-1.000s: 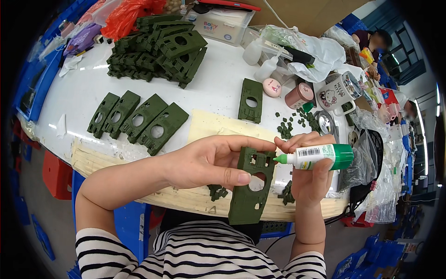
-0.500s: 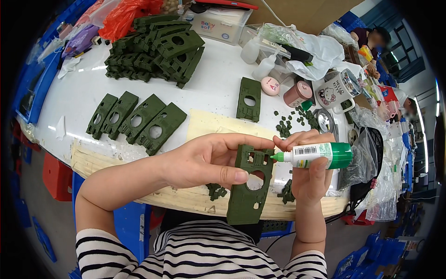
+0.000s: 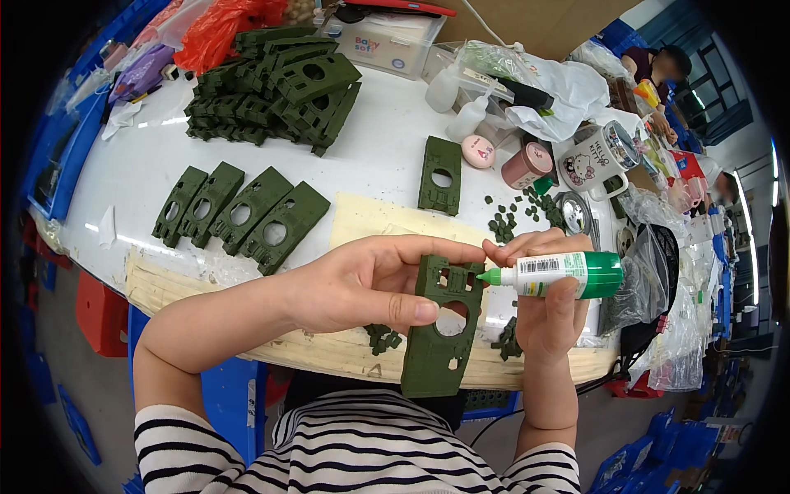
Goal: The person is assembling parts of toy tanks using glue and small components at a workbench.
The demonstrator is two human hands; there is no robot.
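Note:
My left hand (image 3: 374, 284) grips a dark green plastic toy tank hull (image 3: 436, 354) by its upper part, thumb on the near face. A round hole and smaller square openings go through the hull, which is held tilted above the table's front edge. In my right hand (image 3: 547, 309) lies a white and green glue bottle (image 3: 568, 275), held sideways. Its green nozzle points left and meets the hull's upper right edge; whether glue is coming out I cannot tell. My right fingertips are close to the left ones. Small green plastic pieces (image 3: 381, 338) lie partly hidden behind the hull.
Several matching hulls (image 3: 284, 226) stand in a row at left, with a large pile (image 3: 313, 82) behind. Another hull (image 3: 441, 174) lies beyond my hands, near loose green pieces (image 3: 504, 224). A pink jar (image 3: 527, 167), white mug (image 3: 588, 165) and squeeze bottles (image 3: 469, 119) stand at right.
Almost nothing differs. The hull and glue bottle have shifted very slightly left, with both hands keeping the same grip.

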